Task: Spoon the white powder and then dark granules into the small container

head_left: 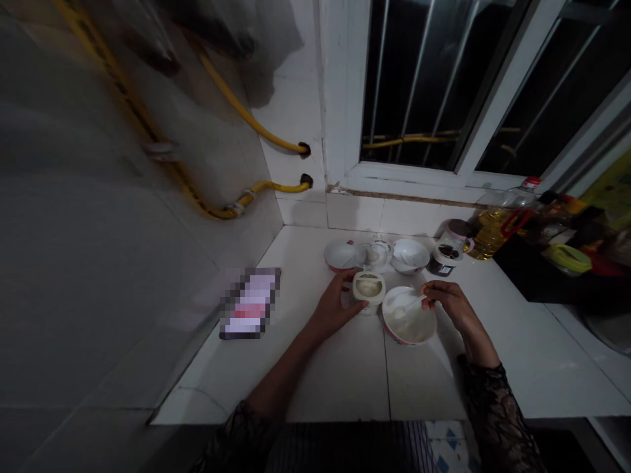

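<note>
On the white desk [345,378], right of one phone [250,303], the left hand [335,303] grips one small open tub [369,289] just beside the front bowl [387,325] of three, into which one white spoon [407,307] dips, pinched by the right hand [451,305]

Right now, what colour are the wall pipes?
The pipes are yellow; the head view shows it.

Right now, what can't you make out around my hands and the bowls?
All in the head view:
1. Flat thing on the counter: pixelated, unidentifiable.
2. Tub in the left hand: pale contents too dim and small to name.
3. Spoon in the right hand: its tip blends into the bowl's white contents.
4. Bottles at right: dark, labels unreadable.
5. Basin: cut off by the right edge.
</note>
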Available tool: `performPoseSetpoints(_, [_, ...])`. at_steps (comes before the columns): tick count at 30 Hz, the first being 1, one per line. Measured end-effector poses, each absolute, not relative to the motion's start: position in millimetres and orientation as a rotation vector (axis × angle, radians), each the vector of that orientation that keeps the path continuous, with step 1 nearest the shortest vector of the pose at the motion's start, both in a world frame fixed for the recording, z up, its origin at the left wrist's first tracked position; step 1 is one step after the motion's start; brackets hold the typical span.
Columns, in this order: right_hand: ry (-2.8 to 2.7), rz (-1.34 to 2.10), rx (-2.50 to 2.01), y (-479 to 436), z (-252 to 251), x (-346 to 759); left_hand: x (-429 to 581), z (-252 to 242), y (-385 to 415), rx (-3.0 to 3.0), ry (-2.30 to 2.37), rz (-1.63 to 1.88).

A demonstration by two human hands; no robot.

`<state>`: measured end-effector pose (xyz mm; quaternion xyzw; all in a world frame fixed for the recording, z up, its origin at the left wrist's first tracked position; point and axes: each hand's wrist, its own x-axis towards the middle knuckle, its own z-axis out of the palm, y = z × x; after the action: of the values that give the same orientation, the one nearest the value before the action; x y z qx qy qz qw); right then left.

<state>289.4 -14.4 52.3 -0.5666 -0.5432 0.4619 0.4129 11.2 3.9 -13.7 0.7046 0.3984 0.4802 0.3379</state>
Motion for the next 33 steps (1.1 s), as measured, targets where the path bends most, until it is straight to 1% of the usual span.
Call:
performPoseSetpoints(18, [-1.289, 1.186, -1.379, -16, 54, 290, 11, -16, 5, 1.849, 1.029, 1.268])
performPoseSetpoints(21, [-1.282, 1.133, -1.333, -14, 54, 287, 11, -16, 5, 1.836, 1.026, 1.272])
performPoseSetpoints(24, [-1.303, 0.954, -1.266, -16, 55, 276, 12, -16, 5, 1.819, 1.02, 1.267])
performPoseSetpoints(27, [-1.412, 0.653, -1.217, -21, 56, 257, 11, -15, 5, 1.816, 1.003, 1.268])
performPoseSetpoints(31, [-1.872, 0.186, -1.039, -30, 55, 237, 11, -14, 4, 1.823, 0.997, 1.276])
performPoseSetpoints(33, [-2.046, 0.07, -0.947, -32, 54, 235, 11, -13, 4, 1.825, 1.001, 1.274])
